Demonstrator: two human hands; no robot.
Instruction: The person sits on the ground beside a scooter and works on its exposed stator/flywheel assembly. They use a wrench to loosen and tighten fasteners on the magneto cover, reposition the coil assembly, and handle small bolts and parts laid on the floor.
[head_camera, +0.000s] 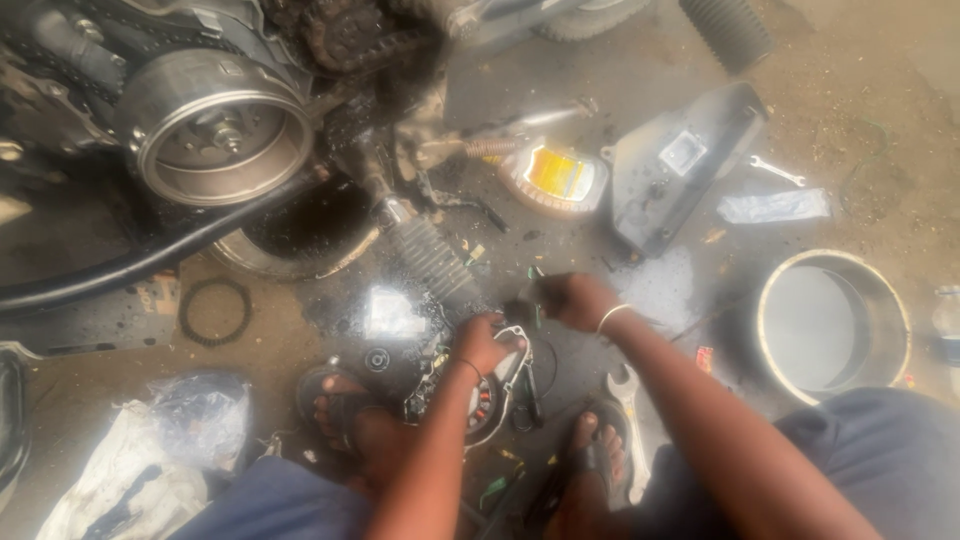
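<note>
An engine cover (490, 385) lies on the dirty concrete floor (860, 120) between the person's two sandalled feet; it is a rounded metal casting with a pale rim and a dark inside where small reddish windings show.

At far left a white plastic bag (130, 470) sits crumpled on the floor, with a black ring gasket (214, 312) beyond it. Above them hangs the motorcycle engine, its shiny round drum (215, 125) facing the camera, and a black hose (130, 262) sweeps across below it.

The left hand (487, 343) rests on the top edge of the engine cover, its grip closed over the rim and pressing it down. Just beside it, the right hand (578, 300) is curled into a closed grip around a small dark tool (528, 298); the tool is too blurred to name, and its tip points toward the cover's upper edge.

A spanner (630, 420) lies by the right foot, touching nothing else. Further up are a yellow-labelled oil bottle (555, 177) and a grey side panel (675, 165), both well apart from the hands. At right stands a round metal basin (832, 322), near the right forearm.

The cover is hemmed in by feet on both sides; open floor lies between the hands and the basin.
</note>
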